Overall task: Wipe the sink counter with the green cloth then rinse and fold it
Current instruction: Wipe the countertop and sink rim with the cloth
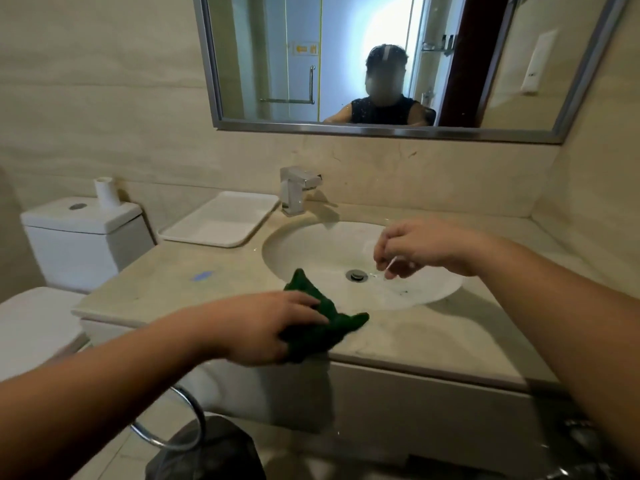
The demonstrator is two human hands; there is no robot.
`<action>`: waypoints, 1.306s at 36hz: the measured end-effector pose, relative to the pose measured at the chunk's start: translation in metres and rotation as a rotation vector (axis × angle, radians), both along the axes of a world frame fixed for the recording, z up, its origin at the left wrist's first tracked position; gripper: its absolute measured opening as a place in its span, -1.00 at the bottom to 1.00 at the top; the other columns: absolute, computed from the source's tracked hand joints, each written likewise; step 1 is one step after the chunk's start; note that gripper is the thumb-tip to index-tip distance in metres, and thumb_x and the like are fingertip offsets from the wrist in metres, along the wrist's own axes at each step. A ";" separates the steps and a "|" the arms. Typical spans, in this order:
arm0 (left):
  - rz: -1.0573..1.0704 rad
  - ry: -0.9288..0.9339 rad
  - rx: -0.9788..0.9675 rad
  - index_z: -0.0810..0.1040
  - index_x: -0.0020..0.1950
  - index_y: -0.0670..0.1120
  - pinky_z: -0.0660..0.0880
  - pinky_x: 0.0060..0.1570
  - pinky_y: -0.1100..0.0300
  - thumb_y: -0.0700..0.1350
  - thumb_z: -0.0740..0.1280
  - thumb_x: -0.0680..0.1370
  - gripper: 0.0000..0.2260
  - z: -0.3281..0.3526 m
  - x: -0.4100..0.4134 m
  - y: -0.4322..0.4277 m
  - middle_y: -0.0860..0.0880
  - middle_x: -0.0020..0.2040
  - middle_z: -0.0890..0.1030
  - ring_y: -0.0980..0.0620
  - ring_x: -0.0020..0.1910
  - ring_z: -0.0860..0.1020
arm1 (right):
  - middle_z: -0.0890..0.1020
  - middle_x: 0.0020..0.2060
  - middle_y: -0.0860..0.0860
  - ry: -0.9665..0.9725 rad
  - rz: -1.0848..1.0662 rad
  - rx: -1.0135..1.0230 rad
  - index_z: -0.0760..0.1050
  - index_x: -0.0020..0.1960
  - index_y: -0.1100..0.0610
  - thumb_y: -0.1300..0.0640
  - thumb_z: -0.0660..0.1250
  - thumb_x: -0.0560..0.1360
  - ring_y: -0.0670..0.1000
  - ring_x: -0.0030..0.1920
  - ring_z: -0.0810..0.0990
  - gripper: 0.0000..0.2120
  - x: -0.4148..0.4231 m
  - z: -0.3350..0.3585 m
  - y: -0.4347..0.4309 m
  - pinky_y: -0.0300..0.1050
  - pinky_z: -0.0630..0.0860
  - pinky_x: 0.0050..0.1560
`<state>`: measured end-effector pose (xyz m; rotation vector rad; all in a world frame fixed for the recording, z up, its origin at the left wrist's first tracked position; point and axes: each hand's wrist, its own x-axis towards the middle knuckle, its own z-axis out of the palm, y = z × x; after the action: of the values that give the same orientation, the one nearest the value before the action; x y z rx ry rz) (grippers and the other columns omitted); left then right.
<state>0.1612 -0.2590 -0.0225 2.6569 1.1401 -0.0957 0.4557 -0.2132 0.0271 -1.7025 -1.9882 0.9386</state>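
**Green cloth held at the front edge, beside the basin**

On my feed the left hand (273, 329) grasps the crumpled dark green cloth (329, 318). Its fingers curl over the top of the cloth and press it onto the beige stone tabletop (415, 337) at the front edge. The cloth lies just in front of the round white sink basin (311, 251), and one corner reaches up over the basin's near-left rim. Part of the cloth hangs off the tabletop's front edge, below the palm.

The right hand (422, 247) hovers above the basin, to the right of the chrome drain (356, 274) and well apart from the cloth. Its fingertips pinch a thin white stick (391, 264).

Behind the basin stands a square chrome tap (299, 190). Left of the tap, a white rectangular tray (221, 220) lies on the tabletop. I can see a small blue mark (202, 275) on the tabletop's left part. Further left is a white toilet cistern (83, 233) with a white paper roll (107, 192) upright on it.
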 end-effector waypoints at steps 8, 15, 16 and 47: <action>-0.106 0.059 0.122 -0.17 0.73 0.22 -0.15 0.68 0.03 0.15 0.17 0.68 -0.29 -0.051 0.019 0.010 -0.01 0.74 -0.09 0.01 0.71 -0.16 | 0.49 0.32 -0.17 -0.645 0.263 -0.162 0.36 0.52 -0.12 -0.46 0.34 0.46 -0.07 0.26 0.47 -0.25 0.026 -0.057 -0.024 0.00 0.41 0.41; -0.101 0.103 0.130 -0.10 0.72 0.20 0.17 0.58 -0.01 0.23 -0.05 0.53 -0.27 -0.052 0.054 0.041 -0.07 0.59 0.22 -0.09 0.51 0.26 | 0.41 0.31 -0.12 -0.681 0.311 -0.052 0.19 0.52 -0.18 -0.70 0.27 0.21 0.00 0.26 0.36 0.04 0.039 -0.088 -0.031 0.13 0.39 0.40; -0.095 0.095 0.110 -0.08 0.72 0.21 0.25 0.52 -0.04 0.23 -0.05 0.53 -0.28 -0.052 0.057 0.047 -0.05 0.55 0.27 -0.08 0.43 0.32 | 0.40 0.30 -0.12 -0.678 0.314 -0.038 0.19 0.52 -0.17 -0.69 0.27 0.24 0.01 0.26 0.36 0.02 0.041 -0.090 -0.032 0.13 0.39 0.40; 0.114 0.004 -0.015 0.40 0.51 0.23 0.48 0.17 0.04 -0.04 0.24 0.70 -0.61 -0.042 0.084 0.104 0.01 0.29 0.60 0.01 0.18 0.56 | 0.43 0.29 -0.10 -0.601 0.291 0.120 0.20 0.57 -0.12 -0.62 0.27 0.36 0.00 0.26 0.35 -0.05 0.044 -0.096 -0.044 0.01 0.32 0.32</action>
<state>0.2457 -0.1552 -0.0642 2.5729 1.2842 -0.0888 0.4995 -0.2569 -0.0686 -1.8013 -2.6675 0.3885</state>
